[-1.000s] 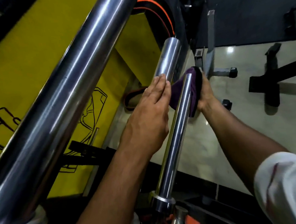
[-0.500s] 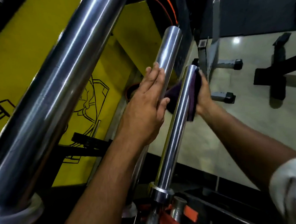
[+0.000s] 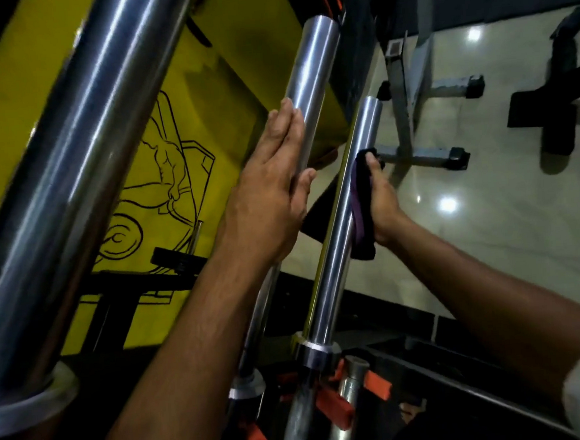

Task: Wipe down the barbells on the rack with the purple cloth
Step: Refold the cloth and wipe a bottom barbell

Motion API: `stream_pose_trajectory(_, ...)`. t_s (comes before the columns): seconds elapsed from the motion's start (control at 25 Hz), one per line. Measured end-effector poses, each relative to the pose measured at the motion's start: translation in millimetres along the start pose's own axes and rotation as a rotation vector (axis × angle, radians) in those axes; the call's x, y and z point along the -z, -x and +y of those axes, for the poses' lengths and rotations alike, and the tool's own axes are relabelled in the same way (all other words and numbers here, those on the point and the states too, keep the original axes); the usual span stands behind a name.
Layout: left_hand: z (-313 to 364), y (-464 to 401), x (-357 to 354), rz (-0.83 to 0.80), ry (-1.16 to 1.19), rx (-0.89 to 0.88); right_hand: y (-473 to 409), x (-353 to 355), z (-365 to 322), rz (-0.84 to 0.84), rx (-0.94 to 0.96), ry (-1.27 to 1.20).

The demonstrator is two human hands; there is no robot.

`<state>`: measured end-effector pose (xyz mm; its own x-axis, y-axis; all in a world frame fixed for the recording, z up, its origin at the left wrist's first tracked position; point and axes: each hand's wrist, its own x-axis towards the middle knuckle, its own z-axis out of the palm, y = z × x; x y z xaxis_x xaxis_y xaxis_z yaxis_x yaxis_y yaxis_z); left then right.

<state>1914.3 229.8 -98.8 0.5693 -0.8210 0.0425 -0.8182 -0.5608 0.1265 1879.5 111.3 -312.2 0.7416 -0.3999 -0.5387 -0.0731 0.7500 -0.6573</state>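
Head view: my right hand [image 3: 381, 199], fingers clamped on the purple cloth [image 3: 361, 208], had slid it down the slim chrome barbell sleeve [image 3: 346, 216] from its tip. My left hand [image 3: 272, 190], fingers straight and together, steadied the thicker steel bar [image 3: 309, 81]; lower sleeve remained.

Polished, mirror-smooth steel bars [image 3: 338, 237] rise through the frame's middle and left, a soft matt purple cloth [image 3: 361, 201] against one, with glossy pale floor tiles [image 3: 488, 226] at right and a flat-painted yellow wall [image 3: 68, 108] upper left.
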Motion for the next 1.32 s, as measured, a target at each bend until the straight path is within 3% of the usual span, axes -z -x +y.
stream_pose_trajectory(0.2,2,1,0,0.019,0.027,-0.007,-36,2,-56,0.068,0.11,0.045)
stream_pose_trajectory(0.4,2,1,2,0.012,0.036,-0.017,15,18,-21,-0.031,-0.023,0.163)
stream_pose_trajectory(0.6,0,52,6,-0.047,0.042,0.011,59,12,13,0.016,-0.09,-0.091)
stream_pose_trajectory(0.84,-4,69,0,-0.056,0.01,0.043,33,-15,0,0.09,0.017,-0.091)
stream_pose_trajectory(1.04,-8,70,-2,-0.048,-0.017,0.041,94,-19,92,-0.012,-0.055,-0.092)
stream_pose_trajectory(1.16,-6,68,-1,-0.037,-0.023,0.041,124,-27,124,0.052,-0.082,-0.038)
stream_pose_trajectory(1.32,-7,71,-1,-0.04,-0.023,0.034,105,-29,107,0.129,0.093,-0.015)
